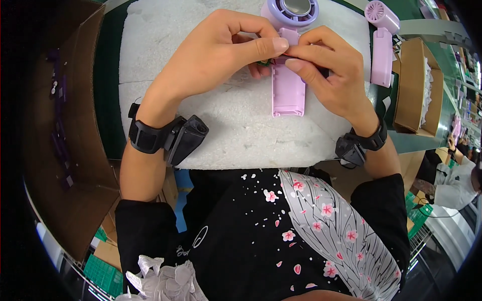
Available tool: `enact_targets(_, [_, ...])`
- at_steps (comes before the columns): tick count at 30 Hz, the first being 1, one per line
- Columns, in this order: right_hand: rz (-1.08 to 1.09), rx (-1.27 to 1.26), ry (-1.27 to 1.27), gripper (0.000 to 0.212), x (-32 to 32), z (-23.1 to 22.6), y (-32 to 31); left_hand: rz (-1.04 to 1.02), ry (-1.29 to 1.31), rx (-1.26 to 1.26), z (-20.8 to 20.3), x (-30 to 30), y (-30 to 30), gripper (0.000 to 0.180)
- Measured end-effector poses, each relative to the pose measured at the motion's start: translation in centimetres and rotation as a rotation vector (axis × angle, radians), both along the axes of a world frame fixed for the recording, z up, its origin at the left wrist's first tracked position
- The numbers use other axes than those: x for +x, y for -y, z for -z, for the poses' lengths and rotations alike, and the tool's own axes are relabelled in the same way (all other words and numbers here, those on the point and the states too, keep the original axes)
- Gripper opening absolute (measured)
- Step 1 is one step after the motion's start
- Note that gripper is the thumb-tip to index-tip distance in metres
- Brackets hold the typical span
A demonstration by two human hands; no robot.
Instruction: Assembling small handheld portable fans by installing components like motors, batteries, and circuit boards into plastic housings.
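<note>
A handheld fan lies on the white foam sheet (221, 125), its round lavender head (273, 12) at the far edge. The open pink handle shell (288, 90) points toward me, hollow side up. My left hand (216, 60) reaches over from the left, thumb and forefinger pinched above the handle's upper part. My right hand (339, 70) meets it there, its fingers closed too. Between the fingertips, bits of thin dark and reddish wire show, and a small green piece (263, 62) peeks out under the left fingers. The fingers hide exactly what each pinches.
Another pink fan (382, 55) lies right of the foam. Beside it stands an open cardboard box (409, 85) with white packing inside. A large brown carton (70, 125) with purple parts flanks the left. At the far right another person's white sleeve (454, 190) shows.
</note>
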State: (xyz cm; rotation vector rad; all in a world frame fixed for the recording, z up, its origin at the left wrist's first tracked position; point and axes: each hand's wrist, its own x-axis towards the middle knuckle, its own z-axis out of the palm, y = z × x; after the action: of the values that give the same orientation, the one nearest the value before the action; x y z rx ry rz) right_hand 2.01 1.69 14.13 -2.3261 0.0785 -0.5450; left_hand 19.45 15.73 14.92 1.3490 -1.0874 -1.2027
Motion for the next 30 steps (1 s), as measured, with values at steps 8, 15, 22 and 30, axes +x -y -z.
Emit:
enact_targets(8, [0.010, 0.148, 0.011, 0.011, 0.0, 0.2, 0.3, -0.009, -0.028, -0.024, 0.3, 0.2, -0.1, 0.013])
enact_targets(15, [-0.067, 0.131, -0.008, 0.010, -0.1, 0.5, 0.7, -0.011, 0.011, 0.067, -0.3, 1.0, -0.1, 0.033])
enact_targets(22, [-0.031, 0.136, -0.052, 0.010, 0.0, 0.2, 0.1, 0.002, 0.009, 0.023, 0.4, 1.2, -0.1, 0.037])
enact_targets(30, [-0.018, 0.102, -0.027, 0.009, 0.2, 0.3, 0.1, -0.049, 0.017, -0.002, 0.1, 1.1, -0.1, 0.038])
